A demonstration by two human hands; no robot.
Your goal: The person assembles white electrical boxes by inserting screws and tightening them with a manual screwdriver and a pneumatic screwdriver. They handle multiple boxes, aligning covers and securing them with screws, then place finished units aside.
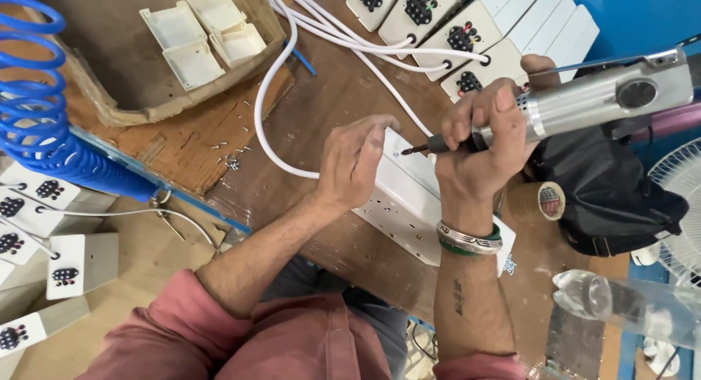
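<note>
- Fingers point(491, 116) of our right hand point(478, 143) are curled tight around the front of a silver power screwdriver point(584, 99), thumb and knuckles wrapped over its dark nose.
- Our left hand point(354, 161) lies palm down, fingers bent and closed on nothing, pressing on the near end of a long white socket box point(409, 205) to steady it.
- We see the screwdriver's bit point(416, 150) tilted toward the top face of the box, its tip just beside our left fingertips.
- We find the box lying flat on the wooden workbench point(343, 102), between our two forearms, partly hidden under both hands.
- A white cable point(266, 95) loops from the box's far side across the bench.
- Behind our hands, a row of finished white boxes point(438, 22) with dark sockets lies along the bench's far edge.
- At left, a cardboard tray point(109, 102) holds empty white housings point(197, 33), loose screws point(232, 159) lie near it, and a coiled blue air hose point(36, 110) hangs beside it.
- A roll of tape point(544, 201) sits just right of our wrist.
</note>
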